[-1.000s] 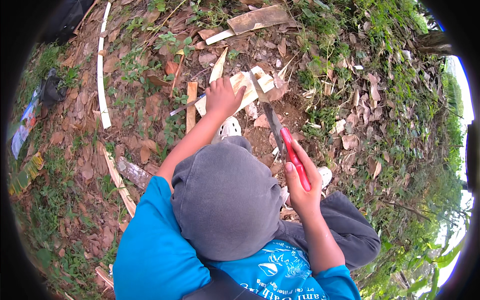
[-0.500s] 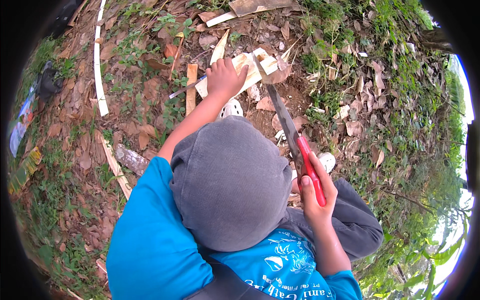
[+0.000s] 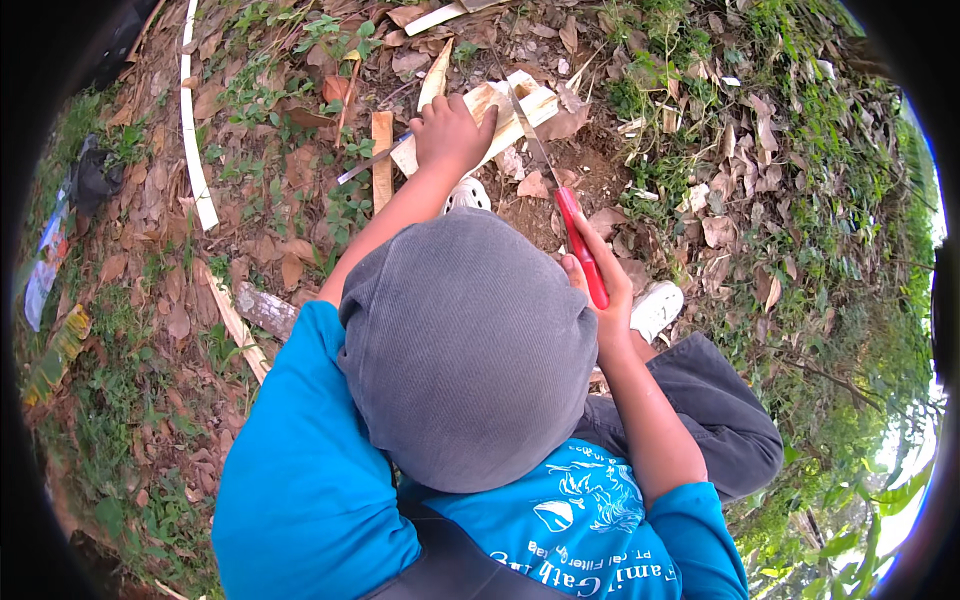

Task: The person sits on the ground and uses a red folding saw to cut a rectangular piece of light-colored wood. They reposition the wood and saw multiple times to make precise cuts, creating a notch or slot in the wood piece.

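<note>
A pale wooden board (image 3: 506, 132) lies aslant over the ground in front of me. My left hand (image 3: 452, 135) is on its left part, fingers over the far edge and thumb across the top, holding it. The fingertips are partly hidden. My right hand (image 3: 607, 275) is closed round the red handle of a handsaw (image 3: 538, 150). The saw's blade lies across the board near its right end, its tip past the far edge. Left of the board are a narrow wood strip (image 3: 382, 165) and a thin metal blade (image 3: 362, 170) with a bit of blue near the board.
My grey cap (image 3: 465, 345) hides the middle of the view. White shoes (image 3: 656, 308) show beside it. A long white strip (image 3: 192, 120), a split wood length (image 3: 235, 320) and a short log (image 3: 266, 311) lie left among leaves and plants. Dark bare soil lies right of the board.
My right hand has pushed the saw forward, away from me and slightly left, so more of its blade passes beyond the board. My left hand stays on the board.
</note>
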Tool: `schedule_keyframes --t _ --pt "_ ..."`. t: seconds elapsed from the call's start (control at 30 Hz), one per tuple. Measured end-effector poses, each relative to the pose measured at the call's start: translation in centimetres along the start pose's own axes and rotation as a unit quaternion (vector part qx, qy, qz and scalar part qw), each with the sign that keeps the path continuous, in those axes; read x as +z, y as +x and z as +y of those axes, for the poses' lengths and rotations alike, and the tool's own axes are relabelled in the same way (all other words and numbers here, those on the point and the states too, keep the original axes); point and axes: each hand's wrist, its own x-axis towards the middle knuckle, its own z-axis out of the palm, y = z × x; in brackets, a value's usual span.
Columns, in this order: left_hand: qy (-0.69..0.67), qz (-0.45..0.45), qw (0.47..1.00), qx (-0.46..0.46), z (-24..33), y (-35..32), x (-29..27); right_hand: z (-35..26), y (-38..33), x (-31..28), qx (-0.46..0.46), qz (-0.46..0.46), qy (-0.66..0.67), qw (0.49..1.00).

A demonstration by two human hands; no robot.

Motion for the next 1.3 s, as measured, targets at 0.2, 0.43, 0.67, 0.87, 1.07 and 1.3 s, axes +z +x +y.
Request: schedule_keyframes --t 0.2,0.43,0.67,0.87,1.07,1.3 --pt "-0.004 -0.018 1.000 -0.011 -0.3 0.4 0.2 -2.9 -6.0 -4.0 -0.015 -0.029 -0.016 0.999" --pt "0.049 0.030 0.996 0.062 -1.5 0.8 1.6 -3.0 -4.2 -3.7 -0.017 -0.155 0.030 0.987" --pt "-0.001 0.008 1.000 0.017 -0.5 0.6 0.6 -2.4 -6.7 -5.1 0.010 0.012 0.011 1.000" --pt "-0.003 -0.005 1.000 -0.004 -0.3 0.8 0.6 -2.6 -8.6 -6.1 0.061 0.026 0.105 0.992" --pt "0.021 -0.040 0.999 -0.007 0.1 1.0 -0.4 -3.1 -0.4 -2.6 0.020 0.054 0.145 0.988" --pt "0.064 -0.120 0.986 0.095 -0.1 -0.6 -3.7 -0.3 4.6 0.8 -0.029 0.062 0.149 0.986"
